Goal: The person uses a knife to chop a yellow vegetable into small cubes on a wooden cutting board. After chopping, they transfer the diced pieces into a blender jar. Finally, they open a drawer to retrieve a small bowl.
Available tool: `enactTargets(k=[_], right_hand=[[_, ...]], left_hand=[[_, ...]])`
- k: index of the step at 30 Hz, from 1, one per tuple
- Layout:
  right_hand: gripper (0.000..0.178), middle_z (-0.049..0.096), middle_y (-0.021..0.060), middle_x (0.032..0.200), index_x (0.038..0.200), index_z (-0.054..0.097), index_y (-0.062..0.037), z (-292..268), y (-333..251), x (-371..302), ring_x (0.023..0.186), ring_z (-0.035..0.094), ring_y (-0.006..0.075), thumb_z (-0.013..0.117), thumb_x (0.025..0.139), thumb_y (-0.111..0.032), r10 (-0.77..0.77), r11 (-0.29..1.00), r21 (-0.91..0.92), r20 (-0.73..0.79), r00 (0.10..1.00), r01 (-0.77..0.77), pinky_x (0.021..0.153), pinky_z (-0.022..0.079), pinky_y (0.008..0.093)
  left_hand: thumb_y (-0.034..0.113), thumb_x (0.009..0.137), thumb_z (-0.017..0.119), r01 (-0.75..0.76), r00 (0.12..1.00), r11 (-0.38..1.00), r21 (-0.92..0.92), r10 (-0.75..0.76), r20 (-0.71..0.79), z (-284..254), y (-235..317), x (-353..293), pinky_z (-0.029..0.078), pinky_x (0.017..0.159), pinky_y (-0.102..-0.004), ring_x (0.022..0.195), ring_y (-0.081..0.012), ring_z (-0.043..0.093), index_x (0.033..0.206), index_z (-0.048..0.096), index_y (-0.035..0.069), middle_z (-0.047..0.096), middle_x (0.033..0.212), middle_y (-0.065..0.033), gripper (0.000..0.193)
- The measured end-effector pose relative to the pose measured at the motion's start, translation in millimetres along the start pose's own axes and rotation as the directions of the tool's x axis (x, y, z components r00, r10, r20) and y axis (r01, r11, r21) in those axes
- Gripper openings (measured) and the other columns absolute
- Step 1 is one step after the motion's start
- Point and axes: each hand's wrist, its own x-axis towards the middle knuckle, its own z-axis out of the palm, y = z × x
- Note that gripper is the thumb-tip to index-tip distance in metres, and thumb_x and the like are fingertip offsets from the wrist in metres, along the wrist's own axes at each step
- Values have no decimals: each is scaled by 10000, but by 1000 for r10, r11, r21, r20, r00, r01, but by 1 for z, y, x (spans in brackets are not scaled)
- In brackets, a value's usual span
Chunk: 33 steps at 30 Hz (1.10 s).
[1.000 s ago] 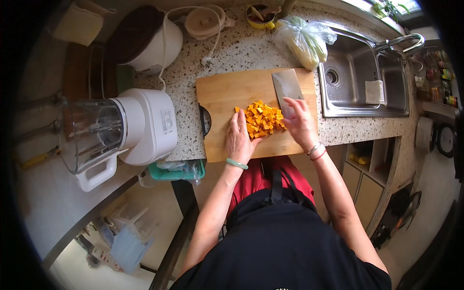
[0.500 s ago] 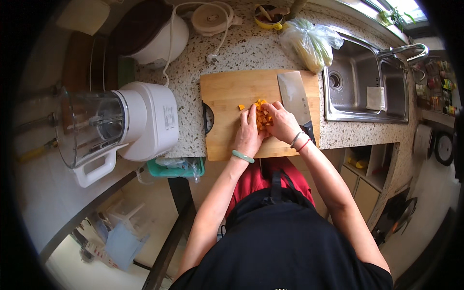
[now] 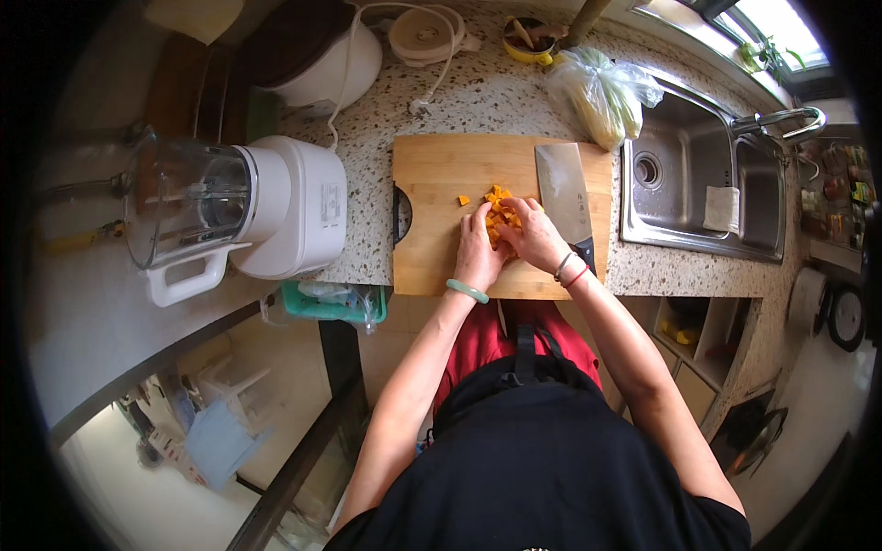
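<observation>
The lettering I can find is small: a printed panel on the base of the white food processor at left, and a line of marks down the blade of the cleaver. I can't make out either from here.

The orange cubes are heaped on the right half of the wooden cutting board, and one loose cube sits apart, just left of the pile. Both of the person's hands cover the pile's near part. The left grip and the right grip are half curled around it, touching cubes; with the undersides hidden, I cannot tell whether either is closed on a piece. The cleaver's dark handle lies close beside the right wrist, partly hidden by it.

The board rests on a speckled counter. At far right, a clear bag of pale produce, blurred by its plastic, lies beside the steel sink. A lidded white pot at far left is lost partly in shadow.
</observation>
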Motion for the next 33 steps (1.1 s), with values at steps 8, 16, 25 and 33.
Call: enactTargets(k=[8, 16, 25, 33], right_hand=[[323, 635, 227, 1003, 1054, 621, -2, 17, -7, 3, 967, 599, 400, 599, 959, -310, 88, 993, 98, -182, 979, -71, 849, 499, 437], [298, 688, 160, 883, 1025, 646, -14, 28, 2, 6, 810, 663, 260, 582, 989, -303, 367, 847, 475, -202, 908, -237, 740, 522, 349], [228, 650, 107, 882, 1026, 615, -2, 37, -13, -9, 824, 610, 173, 562, 1005, -222, 356, 723, 688, -308, 882, -51, 746, 506, 313], [229, 603, 13, 897, 1025, 585, -15, 12, -51, -19, 817, 537, 67, 520, 1041, -235, 336, 524, 851, -250, 908, 40, 714, 480, 231]], left_hand=[[68, 811, 744, 191, 981, 888, -419, -191, 43, 14, -10, 4, 493, 958, -375, 1129, -273, 593, 1257, 469, 32, 599, 1211, -203, 525], [254, 990, 461, 178, 959, 459, -871, -280, 49, 28, 17, -8, 459, 1014, -334, 1183, -215, 534, 1329, 490, 60, 543, 1286, -119, 392], [511, 1038, 376, 78, 853, -60, -995, -512, 98, 33, 60, -7, 419, 1062, -372, 1208, -237, 533, 1294, 544, 35, 556, 1308, -127, 567], [446, 1040, 417, -33, 881, -49, -998, -474, -6, 8, 96, -17, 444, 1034, -365, 1164, -231, 563, 1255, 569, 16, 586, 1252, -122, 504]])
